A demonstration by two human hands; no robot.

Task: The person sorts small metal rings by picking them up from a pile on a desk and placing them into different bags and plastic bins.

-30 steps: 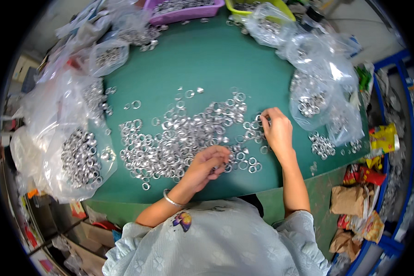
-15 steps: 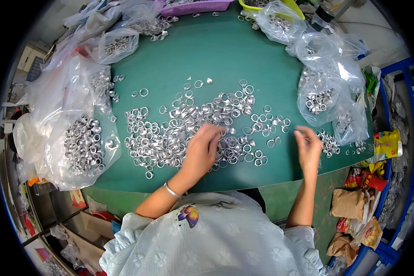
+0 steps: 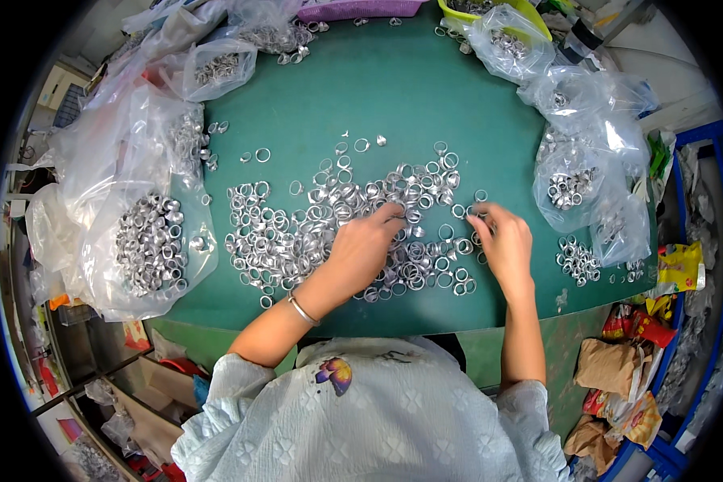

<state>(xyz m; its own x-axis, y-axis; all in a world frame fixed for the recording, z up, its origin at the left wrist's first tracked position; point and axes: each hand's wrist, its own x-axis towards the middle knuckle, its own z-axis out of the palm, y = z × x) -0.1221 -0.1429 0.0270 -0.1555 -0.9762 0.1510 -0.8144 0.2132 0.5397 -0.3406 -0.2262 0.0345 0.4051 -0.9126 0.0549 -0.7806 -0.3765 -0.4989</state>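
Loose silver-coloured rings lie in a wide heap (image 3: 297, 249) on the green tabletop (image 3: 361, 96). My left hand (image 3: 363, 251), with a bangle (image 3: 301, 309) on its wrist, reaches over the heap's middle. Its fingers are bent together with their tips down among the rings, and what they hold is hidden. At the heap's right edge, my right hand (image 3: 506, 247) has thumb and forefinger closed around a ring (image 3: 480, 213). Further right sits a smaller group of rings (image 3: 578, 261), apart from the heap.
Clear plastic bags of rings stand along the left (image 3: 149, 249) and right (image 3: 570, 185) table sides. A purple tray (image 3: 361, 10) and a yellow-green tray (image 3: 530, 18) sit at the far edge. Blue shelving (image 3: 699, 321) with snack packets is at the right.
My right hand has moved left, from beside the small ring group to the heap's right edge. My left hand stays over the heap. The whole view has shifted slightly.
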